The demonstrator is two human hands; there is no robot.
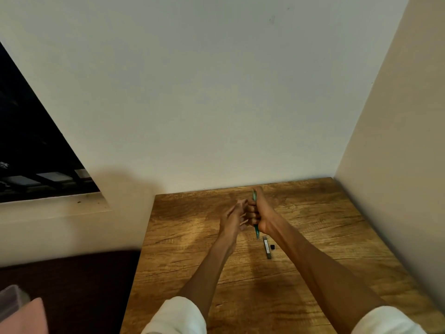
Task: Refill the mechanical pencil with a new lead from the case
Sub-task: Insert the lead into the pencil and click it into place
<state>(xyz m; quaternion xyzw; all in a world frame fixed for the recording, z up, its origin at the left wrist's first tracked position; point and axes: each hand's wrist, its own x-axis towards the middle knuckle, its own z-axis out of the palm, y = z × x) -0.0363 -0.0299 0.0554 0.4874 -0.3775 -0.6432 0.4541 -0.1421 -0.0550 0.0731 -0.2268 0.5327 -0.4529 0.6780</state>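
Observation:
My right hand (pixel 258 214) is closed in a fist around a green mechanical pencil (pixel 256 233), held upright over the wooden table (pixel 325 237). The pencil's top sticks out above the fist by my thumb and its tip points down below it. My left hand (pixel 232 219) is just to the left, fingers pinched near the right fist; what it pinches is too small to tell. A slim dark lead case (pixel 266 247) lies flat on the table under the pencil tip, with its small black cap (pixel 273 247) beside it on the right.
The table stands in a corner: a white wall behind, a beige wall (pixel 397 165) on the right. A dark window (pixel 29 141) with a sill is at left. A dark surface (pixel 72 280) lies left of the table, with a pink item (pixel 29 317) at the bottom-left corner.

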